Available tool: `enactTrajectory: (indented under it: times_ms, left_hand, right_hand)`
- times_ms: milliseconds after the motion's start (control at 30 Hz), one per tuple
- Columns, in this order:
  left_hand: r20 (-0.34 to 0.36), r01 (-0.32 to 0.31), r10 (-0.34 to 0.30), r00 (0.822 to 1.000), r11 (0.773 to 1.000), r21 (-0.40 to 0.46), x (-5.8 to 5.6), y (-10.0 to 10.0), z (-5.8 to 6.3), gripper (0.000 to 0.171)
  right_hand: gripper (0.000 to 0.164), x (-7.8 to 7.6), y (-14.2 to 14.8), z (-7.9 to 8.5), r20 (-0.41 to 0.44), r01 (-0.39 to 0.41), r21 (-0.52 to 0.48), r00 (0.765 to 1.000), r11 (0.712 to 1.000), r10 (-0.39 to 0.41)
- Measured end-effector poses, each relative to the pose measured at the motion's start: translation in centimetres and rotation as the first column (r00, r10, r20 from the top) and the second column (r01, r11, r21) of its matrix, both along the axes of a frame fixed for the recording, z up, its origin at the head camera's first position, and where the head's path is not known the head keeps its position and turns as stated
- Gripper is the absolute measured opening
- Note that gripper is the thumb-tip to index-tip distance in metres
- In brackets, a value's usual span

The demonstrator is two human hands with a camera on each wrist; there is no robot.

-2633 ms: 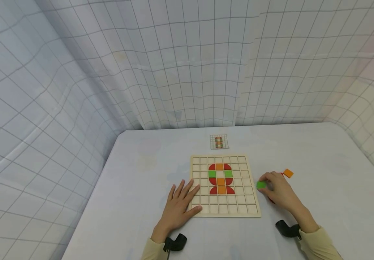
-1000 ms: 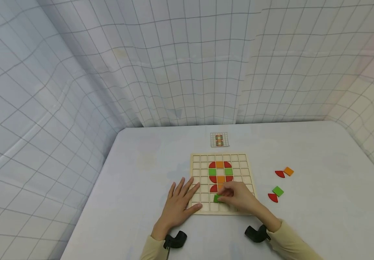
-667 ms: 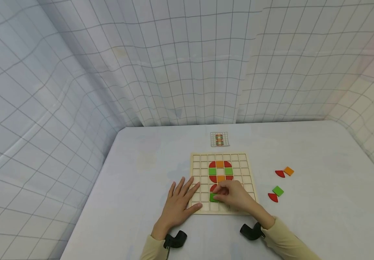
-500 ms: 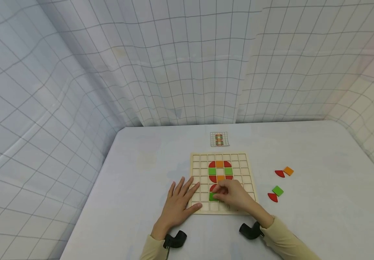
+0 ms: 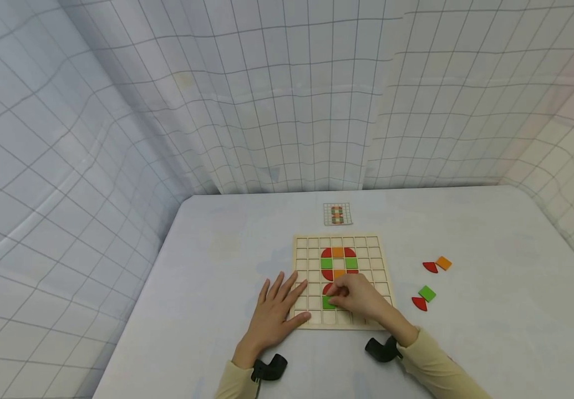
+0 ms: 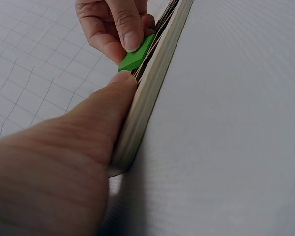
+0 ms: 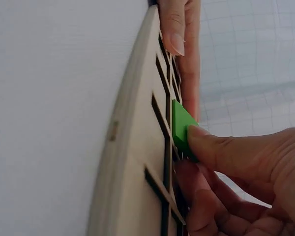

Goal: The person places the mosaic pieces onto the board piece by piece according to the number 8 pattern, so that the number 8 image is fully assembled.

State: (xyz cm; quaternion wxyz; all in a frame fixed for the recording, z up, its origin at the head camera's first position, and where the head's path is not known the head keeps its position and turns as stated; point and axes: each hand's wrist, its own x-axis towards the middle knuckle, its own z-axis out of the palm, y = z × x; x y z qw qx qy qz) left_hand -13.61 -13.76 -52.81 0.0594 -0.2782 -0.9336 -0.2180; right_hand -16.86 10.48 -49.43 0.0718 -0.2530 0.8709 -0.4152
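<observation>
My right hand pinches a green square tile between thumb and fingers, close over a cell of the wooden grid board. In the left wrist view the same green tile looks tilted at the board's surface. My left hand lies with fingers spread over the board's left edge, its thumb near the front corner. Red rounded tiles, green squares and orange squares fill cells in the middle columns. The right hand hides part of the lower rows.
Right of the board lie a loose orange square tile, a red quarter-round tile, a green square tile and another red tile. Behind the board is a small pattern card. Gridded white curtains surround the table.
My right hand has moved left from the loose tiles to the board, carrying the green tile, then slid it slightly left onto the cell below the red tile. The left hand has stayed put.
</observation>
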Motion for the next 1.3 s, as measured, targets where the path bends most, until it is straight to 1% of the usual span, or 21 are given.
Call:
enactTrajectory:
  times_ms: [167,500,700,800,900,1000,1067,1200,1267,1300]
  left_hand:
    - [-0.007,-0.009,0.008,1.0,1.0,-0.015,0.0,0.0,0.0,0.066]
    - [0.006,-0.007,0.007,1.0,1.0,-0.007,0.0,0.1,-0.1,0.066]
    - [-0.004,-0.009,0.009,1.0,1.0,-0.01,0.0,0.1,-0.2,0.066]
    - [-0.006,-0.012,0.012,1.0,1.0,-0.015,0.0,0.0,-0.2,0.066]
    - [-0.006,-0.012,0.012,1.0,1.0,-0.025,-0.1,0.0,-0.4,0.067]
    - [-0.012,-0.009,0.009,1.0,1.0,-0.026,-0.1,0.0,-0.5,0.067]
    - [-0.017,-0.008,0.008,1.0,1.0,-0.022,-0.1,0.0,-0.5,0.067]
    - [-0.022,-0.006,0.006,1.0,1.0,-0.015,-0.2,0.0,-0.5,0.067]
    - [-0.021,-0.007,0.006,1.0,1.0,-0.019,-0.2,0.0,-0.6,0.067]
    - [-0.02,-0.007,0.007,1.0,1.0,-0.018,-0.2,0.0,-0.6,0.067]
  right_hand:
    - [0.014,0.5,-0.2,-0.1,-0.035,0.065,0.039,0.997,0.997,-0.064]
    - [0.017,1.2,0.2,-0.1,-0.076,0.057,0.066,0.996,0.996,-0.052]
    - [0.012,2.4,1.1,0.3,-0.117,0.044,0.086,0.993,0.995,-0.033]
    - [0.01,2.9,2.0,0.5,-0.144,0.072,0.065,0.988,0.995,-0.062]
    - [0.011,3.4,3.5,0.5,-0.186,0.126,0.024,0.975,0.992,-0.119]
    - [0.013,3.9,5.3,0.5,-0.23,0.191,0.007,0.955,0.982,-0.185]
    - [0.014,4.2,6.6,0.6,-0.256,0.24,0.025,0.94,0.97,-0.226]
    - [0.014,4.9,9.4,0.8,-0.3,0.333,0.116,0.91,0.936,-0.286]
    - [0.018,5.3,10.7,1.0,-0.305,0.369,0.175,0.902,0.913,-0.306]
    - [0.019,5.5,11.3,1.1,-0.299,0.38,0.204,0.902,0.902,-0.312]
